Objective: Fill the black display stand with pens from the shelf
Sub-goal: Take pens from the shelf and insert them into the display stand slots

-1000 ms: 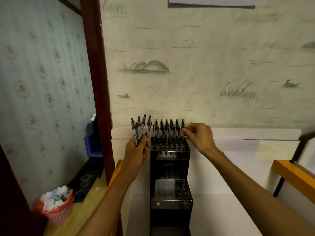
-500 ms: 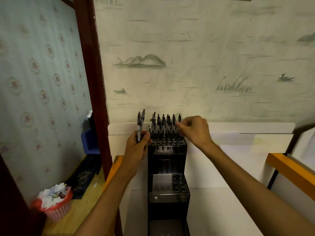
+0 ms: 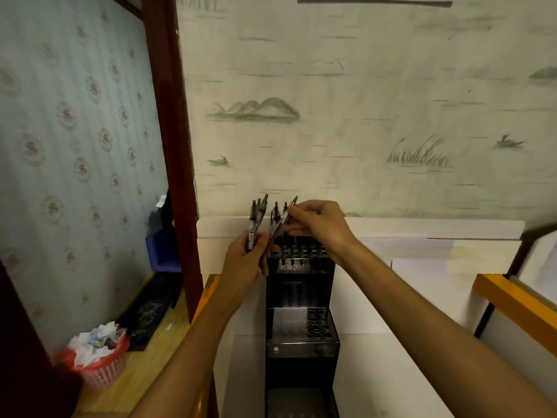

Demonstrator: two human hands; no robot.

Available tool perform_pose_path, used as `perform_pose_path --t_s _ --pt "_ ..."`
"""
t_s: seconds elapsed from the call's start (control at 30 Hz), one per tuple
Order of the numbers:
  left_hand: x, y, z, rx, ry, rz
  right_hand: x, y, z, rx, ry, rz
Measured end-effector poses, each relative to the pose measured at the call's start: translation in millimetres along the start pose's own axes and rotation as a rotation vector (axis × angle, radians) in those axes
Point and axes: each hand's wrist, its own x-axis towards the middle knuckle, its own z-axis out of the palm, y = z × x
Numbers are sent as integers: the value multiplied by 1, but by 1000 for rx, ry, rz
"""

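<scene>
A tall black display stand rises against the white surface, with tiers of round holes. Several pens stand in its top tier, mostly hidden behind my hands. My left hand grips a bundle of pens just left of the stand's top, tips pointing up. My right hand reaches across the top tier and pinches one tilted pen from that bundle. The middle tier shows open holes on its right side.
A white shelf surface spreads to the right, edged by an orange rail. A dark red door post stands left. On the wooden floor sits a red basket of crumpled paper, and a blue stool beyond.
My right hand moved left from the stand's right side to the bundle and took hold of one pen. My left hand stayed beside the stand.
</scene>
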Motion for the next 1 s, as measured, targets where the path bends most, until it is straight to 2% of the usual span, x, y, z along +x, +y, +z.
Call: perform_pose_path --t_s 0.1,0.2,0.4,0.63,0.8,1.0 --pt "2 -5 -12 107 103 -2 8 -4 -5 -46 104 -74" --pt "1 -9 -25 188 138 18 14 -4 -9 -230 176 -207" --pt "2 -11 -28 178 127 6 19 -4 -1 -472 142 -371" --pt "1 -7 -29 72 132 -36 25 0 9 -527 102 -343" --pt "2 -7 -30 73 186 45 26 8 12 -548 100 -355" --pt "7 -4 -23 12 176 23 29 22 14 -773 30 -339"
